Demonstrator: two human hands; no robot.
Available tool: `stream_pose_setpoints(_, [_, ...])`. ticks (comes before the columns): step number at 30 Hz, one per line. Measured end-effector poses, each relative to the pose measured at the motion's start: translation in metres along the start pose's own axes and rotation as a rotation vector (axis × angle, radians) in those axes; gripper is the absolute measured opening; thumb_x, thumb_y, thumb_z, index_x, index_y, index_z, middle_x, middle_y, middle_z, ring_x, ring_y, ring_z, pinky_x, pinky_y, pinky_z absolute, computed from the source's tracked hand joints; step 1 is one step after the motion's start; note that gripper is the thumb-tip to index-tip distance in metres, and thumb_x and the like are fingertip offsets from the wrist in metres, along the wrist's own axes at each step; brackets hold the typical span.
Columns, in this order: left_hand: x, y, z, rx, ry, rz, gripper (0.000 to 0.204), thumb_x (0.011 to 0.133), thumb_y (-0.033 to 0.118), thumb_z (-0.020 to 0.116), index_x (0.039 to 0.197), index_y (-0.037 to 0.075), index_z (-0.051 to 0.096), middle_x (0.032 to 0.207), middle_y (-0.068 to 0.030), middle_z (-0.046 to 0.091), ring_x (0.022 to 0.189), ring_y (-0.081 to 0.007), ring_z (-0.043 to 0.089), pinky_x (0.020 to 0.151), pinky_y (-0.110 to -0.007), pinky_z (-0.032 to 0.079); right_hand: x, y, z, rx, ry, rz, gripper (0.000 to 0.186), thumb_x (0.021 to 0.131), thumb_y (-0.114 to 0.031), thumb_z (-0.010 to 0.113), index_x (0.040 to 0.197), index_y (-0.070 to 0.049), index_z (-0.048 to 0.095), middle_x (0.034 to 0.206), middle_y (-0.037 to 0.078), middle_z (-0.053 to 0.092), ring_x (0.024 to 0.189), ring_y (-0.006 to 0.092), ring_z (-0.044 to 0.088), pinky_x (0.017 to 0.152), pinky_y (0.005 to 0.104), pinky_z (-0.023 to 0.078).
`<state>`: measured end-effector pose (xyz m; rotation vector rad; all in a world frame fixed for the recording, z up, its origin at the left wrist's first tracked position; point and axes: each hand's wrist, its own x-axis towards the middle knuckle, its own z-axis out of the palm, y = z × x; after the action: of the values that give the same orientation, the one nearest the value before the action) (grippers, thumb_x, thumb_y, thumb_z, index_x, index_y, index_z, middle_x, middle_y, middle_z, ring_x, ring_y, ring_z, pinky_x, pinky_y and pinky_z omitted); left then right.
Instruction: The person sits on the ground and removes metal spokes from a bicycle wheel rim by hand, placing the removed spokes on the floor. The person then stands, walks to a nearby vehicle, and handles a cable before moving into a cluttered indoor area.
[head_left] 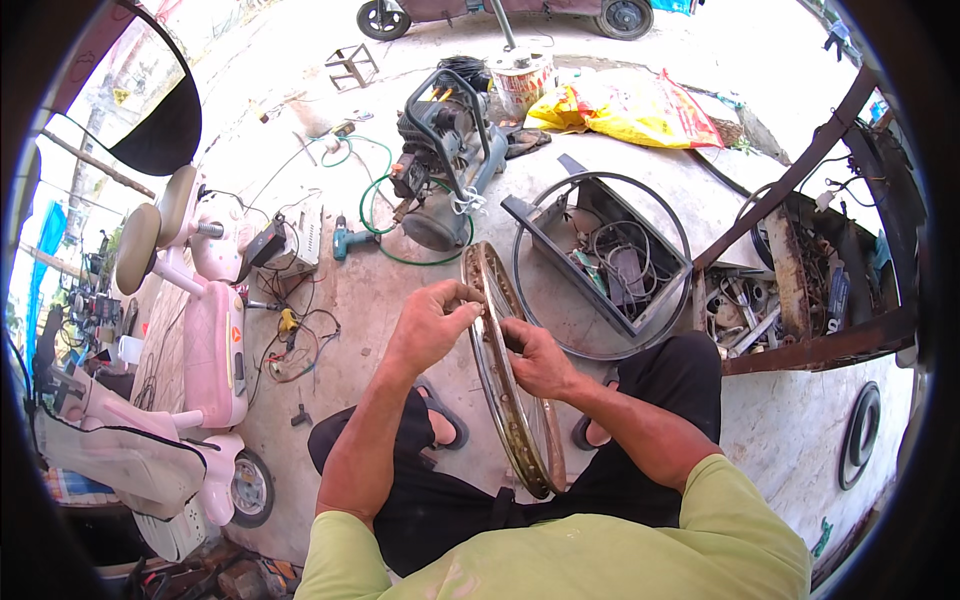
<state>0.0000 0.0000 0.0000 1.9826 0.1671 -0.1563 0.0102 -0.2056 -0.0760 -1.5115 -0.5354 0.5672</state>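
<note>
I hold a worn metal spoked wheel rim with no tyre, tilted on edge between my legs. My left hand is closed at its upper left side, thumb and fingertips pressed on the rim; whether they also pinch a small part is too small to tell. My right hand grips the wheel a little lower on the right, its fingers partly hidden inside it. Just beyond, a large black hoop lies around an open metal box with cables and small parts in it.
An air compressor with green hose stands ahead, a cordless drill beside it. A pink electric scooter is at left. A rusty metal cart of parts and a tyre are at right; yellow sacks lie behind.
</note>
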Motion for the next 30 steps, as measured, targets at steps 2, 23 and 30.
stream_pose_setpoints(2, [-0.001,0.001,0.0,0.015,-0.002,0.012,0.022,0.094,0.012,0.073,0.109,-0.004,0.072,0.084,-0.0014,0.069,0.076,-0.0053,0.058,0.067,-0.023,0.046,0.0,-0.003,-0.001,-0.011,-0.008,0.021,0.026,0.099,-0.013,0.064,0.121,0.0,0.069,0.104,0.015,0.071,0.098,0.0202,0.068,0.089,0.0357,0.053])
stream_pose_setpoints(23, [-0.002,0.006,0.005,-0.003,0.034,0.036,0.018,0.093,0.013,0.075,0.097,-0.004,0.071,0.076,0.001,0.065,0.07,-0.0042,0.054,0.061,-0.024,0.043,-0.002,0.0,0.0,0.002,-0.011,-0.027,0.024,0.103,-0.015,0.066,0.119,0.002,0.066,0.1,0.002,0.062,0.092,0.0077,0.056,0.082,0.0283,0.051])
stream_pose_setpoints(30, [-0.004,0.007,0.006,0.045,0.077,0.015,0.019,0.092,0.014,0.075,0.1,-0.003,0.073,0.076,0.0014,0.064,0.069,-0.0045,0.053,0.06,-0.023,0.042,-0.001,-0.004,-0.001,-0.054,-0.014,-0.078,0.024,0.103,-0.016,0.066,0.119,0.002,0.066,0.099,0.002,0.061,0.092,0.0078,0.056,0.082,0.0282,0.051])
